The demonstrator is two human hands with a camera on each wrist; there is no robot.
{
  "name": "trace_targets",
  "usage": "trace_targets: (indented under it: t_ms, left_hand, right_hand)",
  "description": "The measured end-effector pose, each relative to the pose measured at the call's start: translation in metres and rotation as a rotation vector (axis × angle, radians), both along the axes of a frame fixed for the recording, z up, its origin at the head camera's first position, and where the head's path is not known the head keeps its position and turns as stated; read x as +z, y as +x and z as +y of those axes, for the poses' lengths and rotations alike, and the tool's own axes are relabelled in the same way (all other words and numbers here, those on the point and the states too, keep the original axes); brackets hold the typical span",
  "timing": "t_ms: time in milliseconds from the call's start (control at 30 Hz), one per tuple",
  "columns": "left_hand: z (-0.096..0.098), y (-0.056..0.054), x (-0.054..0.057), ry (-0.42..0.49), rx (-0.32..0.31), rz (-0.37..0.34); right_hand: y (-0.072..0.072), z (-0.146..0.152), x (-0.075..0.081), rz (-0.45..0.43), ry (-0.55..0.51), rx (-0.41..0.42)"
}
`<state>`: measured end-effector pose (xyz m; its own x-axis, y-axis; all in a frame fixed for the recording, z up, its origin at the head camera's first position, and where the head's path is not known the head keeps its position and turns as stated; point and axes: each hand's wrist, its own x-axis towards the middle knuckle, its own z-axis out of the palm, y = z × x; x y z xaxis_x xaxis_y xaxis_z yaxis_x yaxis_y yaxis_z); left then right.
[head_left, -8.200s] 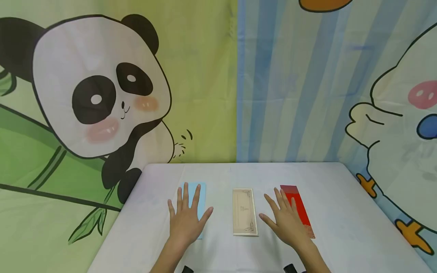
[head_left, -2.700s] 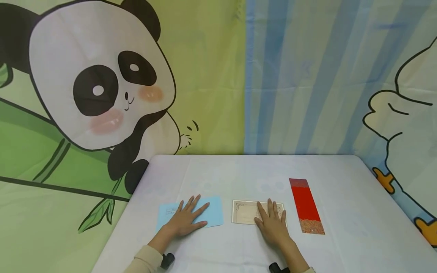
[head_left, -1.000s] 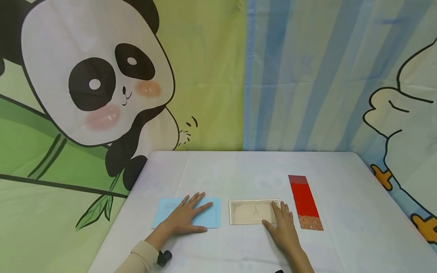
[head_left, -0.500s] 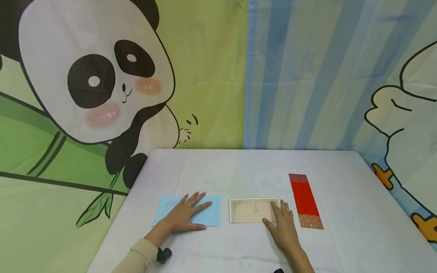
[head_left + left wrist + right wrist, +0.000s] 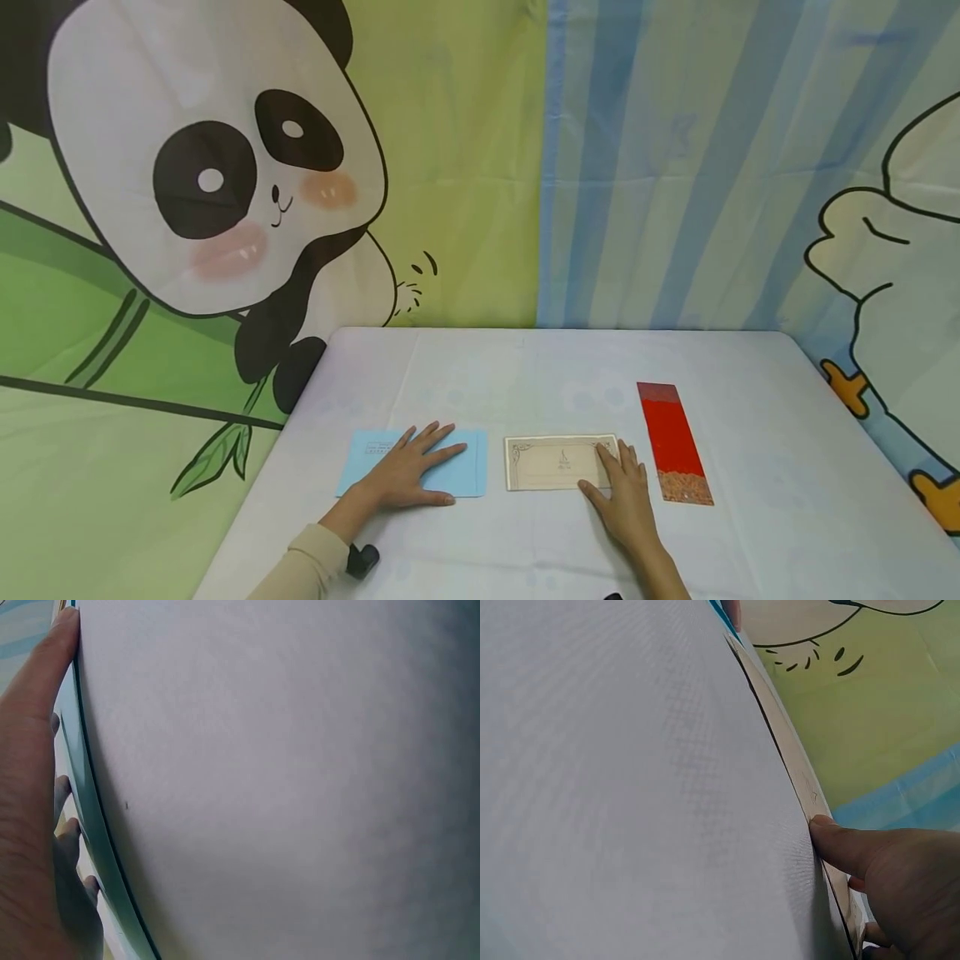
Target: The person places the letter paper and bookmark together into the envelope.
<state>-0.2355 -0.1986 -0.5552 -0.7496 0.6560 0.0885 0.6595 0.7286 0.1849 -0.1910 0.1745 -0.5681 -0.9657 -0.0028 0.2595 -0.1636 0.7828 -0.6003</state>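
One blue card (image 5: pixel 459 476) under left grip (image 5: pixel 405 477), cream card (image 5: pixel 546 468) touching right grip (image 5: pixel 627 498)

Head cam looks forward and down over the counter (image 5: pixel 517 379), wrist cams sit super close; head and right share the cream card (image 5: pixel 551 464).

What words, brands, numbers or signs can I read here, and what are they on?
None can be read.
Blue paper: small printed lines beside the left hand, too small to read.
Cream paper: tiny print around its middle, too small to read.
Red strip: no writing that I can make out.
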Motion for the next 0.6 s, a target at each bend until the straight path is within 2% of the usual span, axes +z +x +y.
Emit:
trace_targets:
  t_ms: [200, 467, 600]
  left_hand:
    - [0.0002, 0.0000, -0.0031, 0.001, 0.004, -0.011]
    - [0.0009, -0.0011, -0.0046, 0.036, 0.015, -0.012]
    - [0.0003, -0.0018, -0.0041, 0.051, 0.014, -0.012]
  right_hand:
    - [0.0012, -0.0003, 0.0002, 0.028, -0.045, -0.006]
    - [0.0004, -0.0009, 0.0021, -0.040, -0.071, -0.012]
    - [-0.0001, -0.0013, 0.0018, -0.017, -0.094, -0.013]
